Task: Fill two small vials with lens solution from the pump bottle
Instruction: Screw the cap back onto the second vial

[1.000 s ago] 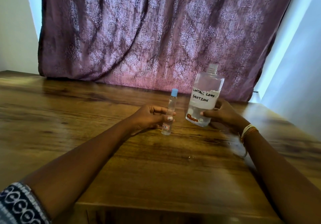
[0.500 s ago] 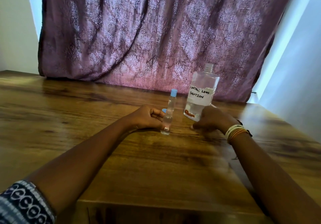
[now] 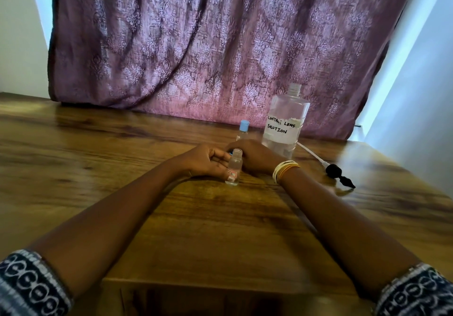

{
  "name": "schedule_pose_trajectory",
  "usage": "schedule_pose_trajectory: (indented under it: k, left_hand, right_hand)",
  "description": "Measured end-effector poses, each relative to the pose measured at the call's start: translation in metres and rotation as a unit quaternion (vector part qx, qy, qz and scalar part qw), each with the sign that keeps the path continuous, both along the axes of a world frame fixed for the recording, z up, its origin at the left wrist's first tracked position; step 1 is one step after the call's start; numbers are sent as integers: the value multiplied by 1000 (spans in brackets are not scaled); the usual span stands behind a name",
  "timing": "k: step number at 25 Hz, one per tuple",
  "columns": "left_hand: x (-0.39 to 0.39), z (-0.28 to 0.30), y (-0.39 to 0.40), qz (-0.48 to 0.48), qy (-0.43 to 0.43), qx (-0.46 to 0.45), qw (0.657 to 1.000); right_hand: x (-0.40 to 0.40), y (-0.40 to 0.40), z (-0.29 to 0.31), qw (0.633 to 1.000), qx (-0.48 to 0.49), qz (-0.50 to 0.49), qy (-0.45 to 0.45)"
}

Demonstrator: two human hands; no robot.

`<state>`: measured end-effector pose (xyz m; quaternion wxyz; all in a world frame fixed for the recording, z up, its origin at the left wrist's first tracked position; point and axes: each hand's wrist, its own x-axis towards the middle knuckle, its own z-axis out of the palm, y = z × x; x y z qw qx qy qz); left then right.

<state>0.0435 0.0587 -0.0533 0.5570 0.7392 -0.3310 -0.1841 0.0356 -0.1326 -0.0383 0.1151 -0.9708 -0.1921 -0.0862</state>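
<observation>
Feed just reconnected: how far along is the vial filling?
Done: pump head lies on the table, leaving the solution bottle open; one vial stands capped behind. In hand: left hand grips an uncapped vial; right hand beside it. Fill levels unclear; capping remains.

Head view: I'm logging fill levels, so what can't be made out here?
- Capped vial: lower body hidden behind the right hand; level unseen.
- Open vial: label too small, partly covered by the left hand.
- Bottle: base hidden by the right hand.
- Pump: blurred.
</observation>
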Motion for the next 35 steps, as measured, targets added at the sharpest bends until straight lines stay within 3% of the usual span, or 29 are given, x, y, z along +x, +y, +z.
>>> schedule_pose_trajectory:
  k: [2,5,8,11,19,22,26,29,35]
  left_hand:
    - [0,-1,-1,0,12,-18,1000]
    - [-3,-2,-4,-9,55,-74,996]
    - [-7,-1,-6,-19,60,-103,993]
    - [-9,-2,-6,-14,52,-112,992]
    - [-13,1,-6,-2,21,-95,995]
    - [-11,0,-5,0,10,-89,996]
    - [-16,2,-7,16,-4,-83,996]
    - [-14,0,-6,15,-8,-87,996]
    - [-13,0,-6,2,12,-96,995]
  right_hand:
    - [-10,-3,2,999,35,-7,-16]
    - [-36,-11,13,982,178,-35,-45]
    - [-58,-9,34,935,347,-28,-72]
    - [-70,0,45,878,476,41,-30]
    - [-70,1,38,917,390,76,36]
    - [-71,7,37,943,329,43,-23]
    - [-69,21,24,954,260,-68,-133]
    - [-68,26,21,958,222,-76,-165]
    - [-70,10,35,961,273,17,-44]
